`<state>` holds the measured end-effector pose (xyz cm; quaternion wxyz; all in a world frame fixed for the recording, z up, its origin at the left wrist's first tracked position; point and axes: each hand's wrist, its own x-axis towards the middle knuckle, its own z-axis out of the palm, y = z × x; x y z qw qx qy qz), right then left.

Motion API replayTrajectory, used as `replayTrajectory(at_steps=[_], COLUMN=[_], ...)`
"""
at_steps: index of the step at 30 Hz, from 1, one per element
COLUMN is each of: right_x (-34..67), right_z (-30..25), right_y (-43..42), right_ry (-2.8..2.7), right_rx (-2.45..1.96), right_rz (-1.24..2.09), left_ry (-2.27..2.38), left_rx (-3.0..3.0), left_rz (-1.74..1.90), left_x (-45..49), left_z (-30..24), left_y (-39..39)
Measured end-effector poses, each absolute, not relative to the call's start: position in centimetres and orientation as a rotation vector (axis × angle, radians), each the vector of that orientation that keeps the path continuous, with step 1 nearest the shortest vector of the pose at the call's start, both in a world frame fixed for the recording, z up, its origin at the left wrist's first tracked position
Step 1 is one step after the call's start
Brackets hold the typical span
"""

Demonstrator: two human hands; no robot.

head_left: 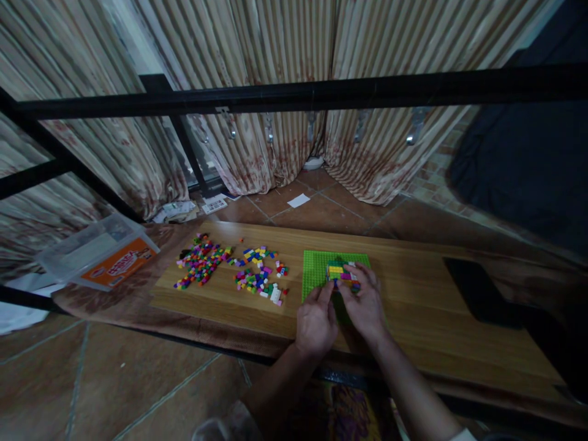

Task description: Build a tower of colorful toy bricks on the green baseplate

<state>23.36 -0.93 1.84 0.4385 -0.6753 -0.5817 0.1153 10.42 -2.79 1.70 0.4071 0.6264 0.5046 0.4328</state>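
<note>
A green baseplate point(316, 266) lies on a wooden board point(413, 294). On it stands a small multicoloured brick build point(339, 271). My right hand point(365, 303) rests on the plate with its fingers curled against the build's right side. My left hand point(316, 321) lies at the plate's near edge, fingers bent, its fingertips at the build's near side. What the left fingers pinch, if anything, is hidden.
Two heaps of loose coloured bricks point(201, 262) point(260, 277) lie on the board to the left. A clear plastic box with an orange label point(98, 252) sits further left. A black flat object point(478, 289) lies at right. Black metal bars point(294, 95) cross above; curtains hang behind.
</note>
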Motion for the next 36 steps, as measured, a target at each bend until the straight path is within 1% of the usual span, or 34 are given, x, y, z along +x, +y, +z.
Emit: replayTrajectory(at_steps=[6, 13, 20, 26, 32, 36], right_x=[22.9, 22.8, 23.0, 24.7, 27.0, 28.3], right_z=[1.7, 1.6, 1.5, 2.2, 2.4, 1.4], right_y=[-0.8, -0.8, -0.8, -2.0, -5.3, -7.2], right_ry=[-1.326, -1.306, -1.347, -1.293, -1.246, -1.183], right_rx=[-1.642, -1.627, -1.632, -1.608, -1.701, -1.785], right_rz=[0.428, 0.433, 0.403, 0.306, 0.276, 0.241], left_ry=[1.434, 1.460, 1.476, 1.516, 1.737, 1.964], left_rx=[2.050, 2.185, 2.132, 1.990, 1.851, 1.776], left_rz=[0.744, 0.667, 0.713, 0.850, 1.004, 0.985], left_x=[10.3, 10.3, 9.5, 6.0, 0.2, -2.8], left_z=[1.7, 1.6, 2.2, 1.8, 1.4, 1.5], left_y=[-2.7, -2.6, -3.4, -5.6, -5.2, -3.2])
